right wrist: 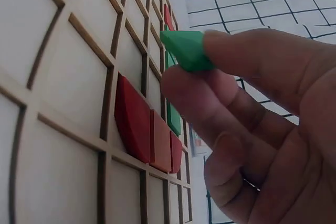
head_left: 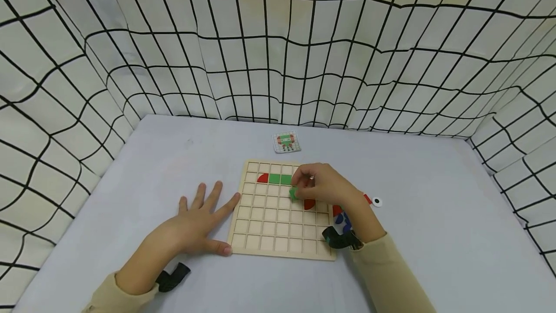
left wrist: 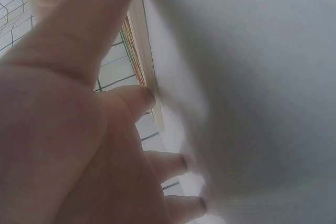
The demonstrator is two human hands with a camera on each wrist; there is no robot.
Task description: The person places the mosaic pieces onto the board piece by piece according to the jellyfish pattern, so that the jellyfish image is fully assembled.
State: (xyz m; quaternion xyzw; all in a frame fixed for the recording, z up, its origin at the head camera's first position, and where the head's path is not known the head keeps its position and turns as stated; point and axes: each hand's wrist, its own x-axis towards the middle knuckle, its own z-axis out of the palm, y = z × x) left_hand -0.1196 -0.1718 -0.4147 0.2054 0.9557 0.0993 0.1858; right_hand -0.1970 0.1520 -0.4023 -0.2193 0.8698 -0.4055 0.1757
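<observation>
A: Where is the green piece (head_left: 293, 193)?

B: Just right of the middle of the head frame, over the gridded board (head_left: 266, 243). It lies just below the right end of the row of green squares (head_left: 284, 179) and to the left of the red pieces (head_left: 309, 204).

A: Who has it?

B: The right hand (head_left: 326, 185), which is on its right side in the frame. Thumb and fingertips pinch it.

A: How does it point?

B: In the right wrist view the narrow end aims left, towards the board's side of the frame, and the thicker end is between thumb and finger. I'd read its long axis as slanting gently from upper left to lower right. Whether it touches the board, I cannot tell.

A: And the left hand (head_left: 195, 228)?

B: Farther off, in the lower left of the frame. It holds nothing: its fingers are spread, the index fingertip at the board's left edge and the thumb at its lower left corner.

A: Anything else around?

B: A patterned card (head_left: 286, 142) lies on the table (head_left: 417, 206) above the board, and a round eye piece (head_left: 377, 202) sits right of the right wrist.
</observation>
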